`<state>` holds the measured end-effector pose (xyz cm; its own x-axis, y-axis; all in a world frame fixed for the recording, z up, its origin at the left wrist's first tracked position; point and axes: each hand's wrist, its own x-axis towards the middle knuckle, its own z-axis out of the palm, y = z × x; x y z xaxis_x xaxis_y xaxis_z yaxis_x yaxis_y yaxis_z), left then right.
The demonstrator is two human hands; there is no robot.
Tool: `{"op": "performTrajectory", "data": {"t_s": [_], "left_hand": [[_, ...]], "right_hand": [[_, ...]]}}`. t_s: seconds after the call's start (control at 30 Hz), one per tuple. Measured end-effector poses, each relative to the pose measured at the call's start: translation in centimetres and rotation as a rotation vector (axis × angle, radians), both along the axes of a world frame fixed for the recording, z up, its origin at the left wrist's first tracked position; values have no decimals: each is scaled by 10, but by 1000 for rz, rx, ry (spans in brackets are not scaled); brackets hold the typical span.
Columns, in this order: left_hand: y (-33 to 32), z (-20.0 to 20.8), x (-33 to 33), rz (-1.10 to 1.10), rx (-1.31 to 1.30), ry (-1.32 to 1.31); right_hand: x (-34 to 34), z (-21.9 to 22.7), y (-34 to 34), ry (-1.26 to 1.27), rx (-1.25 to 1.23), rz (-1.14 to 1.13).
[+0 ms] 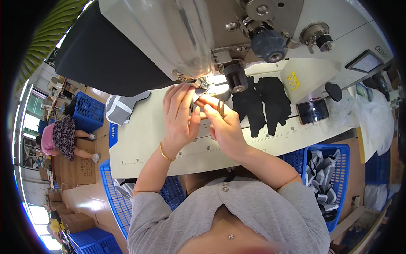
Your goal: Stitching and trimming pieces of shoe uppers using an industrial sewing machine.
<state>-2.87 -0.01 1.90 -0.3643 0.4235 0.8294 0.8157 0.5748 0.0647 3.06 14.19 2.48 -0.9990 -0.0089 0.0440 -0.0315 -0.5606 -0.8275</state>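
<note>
Shiny tan floor (98, 206), bright windows (39, 215)

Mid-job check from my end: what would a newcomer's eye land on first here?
Probably the bright light beneath the sewing machine at upper centre, with the left hand and right hand close together just below it. Next, the black fabric pieces on the pale table, right of the hands, and the filled blue basket at lower right.
</note>
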Motion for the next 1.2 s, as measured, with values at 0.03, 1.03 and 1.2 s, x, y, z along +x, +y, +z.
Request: {"op": "performTrajectory", "data": {"t_s": [0.03, 1.03, 1.2], "left_hand": [[-1, -1, 0, 0, 0, 1], [5, -13, -39, 238, 24, 79], [-31, -30, 5, 199, -17, 152]], "right_hand": [[0, -6, 4, 44, 87, -9], [41, -35, 31, -4, 491, 477], [41, -49, 40, 56, 626, 295]]}}
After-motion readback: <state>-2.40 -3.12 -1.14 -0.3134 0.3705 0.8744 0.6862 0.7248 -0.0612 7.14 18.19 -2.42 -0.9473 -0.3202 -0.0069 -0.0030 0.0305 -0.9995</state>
